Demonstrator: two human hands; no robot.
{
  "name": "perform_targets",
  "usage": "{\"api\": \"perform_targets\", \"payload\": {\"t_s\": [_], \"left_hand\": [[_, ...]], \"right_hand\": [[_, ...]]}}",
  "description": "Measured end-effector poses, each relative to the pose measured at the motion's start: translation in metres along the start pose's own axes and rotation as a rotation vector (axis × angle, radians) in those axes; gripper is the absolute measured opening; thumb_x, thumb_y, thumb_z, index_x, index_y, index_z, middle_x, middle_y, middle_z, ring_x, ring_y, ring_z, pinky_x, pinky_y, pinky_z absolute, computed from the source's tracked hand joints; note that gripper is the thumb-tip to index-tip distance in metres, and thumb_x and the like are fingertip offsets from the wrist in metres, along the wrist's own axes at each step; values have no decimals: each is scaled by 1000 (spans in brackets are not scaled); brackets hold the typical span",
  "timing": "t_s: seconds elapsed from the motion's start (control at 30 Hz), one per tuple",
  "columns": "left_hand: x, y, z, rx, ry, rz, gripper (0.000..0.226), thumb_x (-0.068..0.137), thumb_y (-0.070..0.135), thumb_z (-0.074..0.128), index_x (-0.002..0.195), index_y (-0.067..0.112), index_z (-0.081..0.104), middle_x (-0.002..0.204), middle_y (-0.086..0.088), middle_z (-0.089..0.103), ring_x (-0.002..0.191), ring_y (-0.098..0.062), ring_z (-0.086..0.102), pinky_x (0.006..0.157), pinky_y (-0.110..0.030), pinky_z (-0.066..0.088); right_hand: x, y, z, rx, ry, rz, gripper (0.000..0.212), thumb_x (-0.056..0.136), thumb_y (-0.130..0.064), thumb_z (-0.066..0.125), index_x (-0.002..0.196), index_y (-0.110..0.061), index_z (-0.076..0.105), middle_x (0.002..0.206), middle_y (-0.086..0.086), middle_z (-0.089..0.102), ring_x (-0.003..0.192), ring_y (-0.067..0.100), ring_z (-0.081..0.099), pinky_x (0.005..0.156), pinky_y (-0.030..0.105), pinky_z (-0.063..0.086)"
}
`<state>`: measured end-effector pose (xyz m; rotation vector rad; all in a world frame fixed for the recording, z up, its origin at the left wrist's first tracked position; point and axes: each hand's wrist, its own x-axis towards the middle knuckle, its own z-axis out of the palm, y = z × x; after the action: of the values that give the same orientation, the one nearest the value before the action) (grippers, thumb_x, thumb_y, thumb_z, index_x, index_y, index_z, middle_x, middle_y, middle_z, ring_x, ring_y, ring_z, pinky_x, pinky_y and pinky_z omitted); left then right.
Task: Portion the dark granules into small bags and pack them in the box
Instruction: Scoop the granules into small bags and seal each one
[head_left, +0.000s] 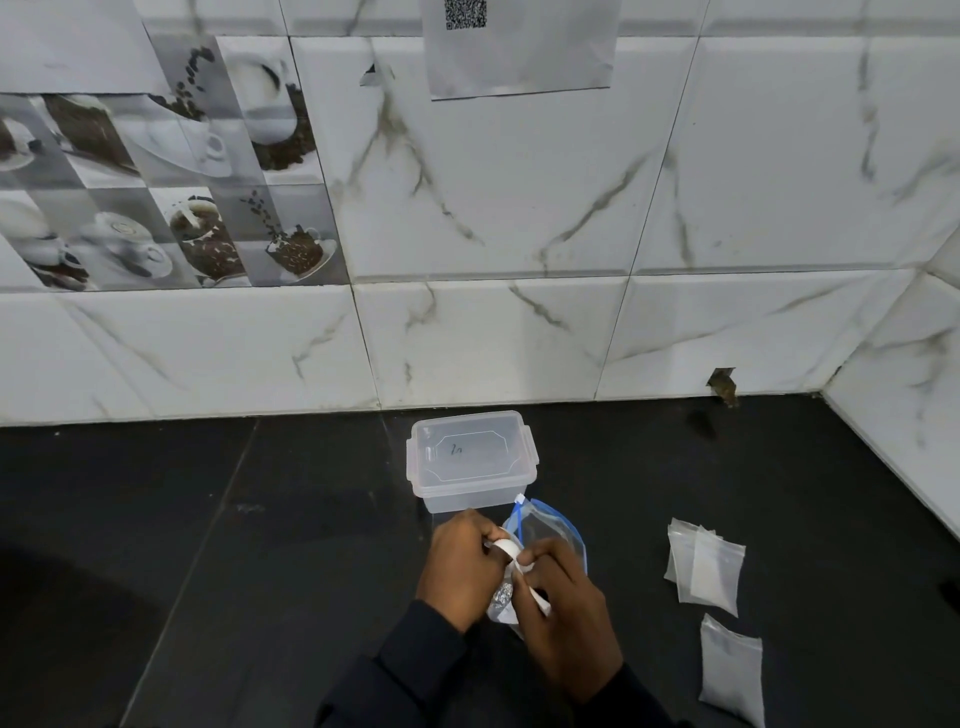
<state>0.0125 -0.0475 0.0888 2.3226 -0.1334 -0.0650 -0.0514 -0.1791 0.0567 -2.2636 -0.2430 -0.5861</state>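
Portioning is in progress; packing has not begun. The left hand (462, 566) has its fingers curled round the mouth of a small bag (500, 605), held above the table (260, 545) just in front of the box (470, 460). The right hand (566, 618) pinches the handle of what appears to be a white scoop (508, 550), whose bowl sits at the bag mouth between the two thumbs. A crinkled, silvery patch shows inside the small bag; whether it is the dark granules cannot be told, and no granules are plainly visible anywhere in view. A larger zip bag (553, 530) with a blue edge lies under and behind the hands, touching the front of the box; it looks nearly empty. The box is clear plastic, its lid (467, 449) is seated, and nothing dark shows through its walls, so it is judged unpacked. To the right, well apart from the hands, lie a stack of small bags (706, 571) and a single small bag (730, 670) nearer the table edge. All look pale and flat, and are judged unfilled. Remaining work: finish this bag, fill the others, take off the lid and load the box.
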Motion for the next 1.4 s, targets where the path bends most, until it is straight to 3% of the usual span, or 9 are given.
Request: {"api": "perform_targets", "payload": {"t_s": [0.1,0.23,0.47,0.53,0.7,0.83,0.97,1.13,1.4], "left_hand": [[1,2,2,4,-14,-6,11,83,12,69,90,19,74,96,6,69,89,-8,63,77,-20,52],[2,-2,1,-7,-22,-32,17,83,10,66,95,18,74,100,5,68,93,-9,62,80,-19,50],[-1,-15,-15,-53,-11,-58,17,80,9,66,91,20,75,96,12,67,88,-2,61,70,-8,43],[-1,-22,-23,-87,-28,-48,17,80,9,67,89,21,76,96,14,67,89,-3,63,73,-11,47],[-1,-46,-31,-75,-158,-97,14,80,11,70,81,21,79,101,12,69,91,-3,65,82,-25,54],[-2,-59,-18,-171,-414,-283,15,82,1,67,87,10,79,98,0,73,62,-6,63,65,-24,54],[-7,-61,7,-248,-522,-427,19,85,-8,59,93,-2,74,70,-7,66,39,-5,52,48,-17,49],[-12,-66,30,-349,-536,-512,21,85,-12,52,88,0,69,65,-3,59,38,-5,52,46,-15,47],[-20,-71,41,-425,-502,-471,29,84,-14,52,74,6,71,55,5,62,39,-3,52,46,-17,46]], "right_hand": [[2,-2,-1,-122,-29,-29,5,87,-13,61,87,-16,56,101,-6,58,79,1,55,72,-5,33],[5,-5,-9,-212,-40,-4,14,90,-27,56,88,-15,63,103,-4,61,77,3,61,63,1,37],[43,-6,-59,368,190,529,10,81,-13,76,74,-12,69,82,-4,69,72,9,64,63,20,52],[57,11,-71,403,112,655,12,81,-17,77,73,-11,73,80,0,72,72,11,65,64,28,54],[74,60,-57,-17,-293,643,35,73,-27,81,45,-20,61,56,-9,59,61,3,57,70,28,41],[80,61,-13,-300,-572,670,19,76,-42,75,81,-24,71,110,-6,55,117,21,43,102,45,36],[84,52,16,-560,-777,607,43,88,-36,59,126,-16,56,147,7,32,142,40,16,112,63,22],[85,57,34,-656,-922,565,53,87,-35,62,136,-19,48,151,6,28,145,41,8,110,65,19],[80,64,28,-671,-1010,442,38,94,-32,52,129,-17,53,137,11,43,136,40,30,106,57,35]]}}
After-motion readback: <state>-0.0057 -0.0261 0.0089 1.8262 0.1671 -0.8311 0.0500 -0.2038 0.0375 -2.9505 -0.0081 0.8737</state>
